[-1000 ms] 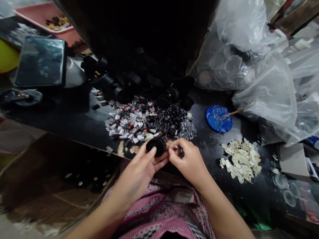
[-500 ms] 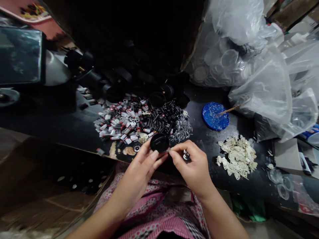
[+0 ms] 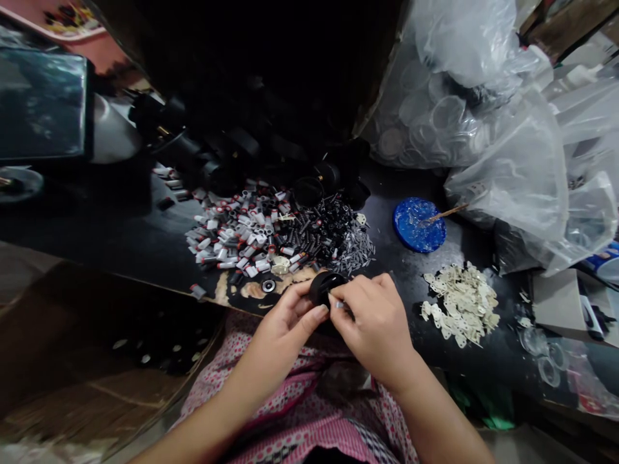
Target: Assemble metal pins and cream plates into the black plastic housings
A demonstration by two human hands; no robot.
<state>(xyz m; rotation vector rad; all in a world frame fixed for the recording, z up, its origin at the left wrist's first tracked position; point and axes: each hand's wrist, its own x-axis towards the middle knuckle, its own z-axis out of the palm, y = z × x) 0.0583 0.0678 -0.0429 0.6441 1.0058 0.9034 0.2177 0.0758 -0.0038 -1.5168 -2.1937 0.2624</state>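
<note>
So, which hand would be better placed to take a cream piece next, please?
Probably the right hand: the pile of cream pieces lies on its side, while the left hand holds the black round part. The right hand is busy at that part too.

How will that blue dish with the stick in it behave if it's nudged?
The blue dish sits flat and low, so it would probably slide rather than tip. Its stick juts past the rim and might swing. The glossy smear inside looks wet, so it may feel slippery or sticky.
</note>
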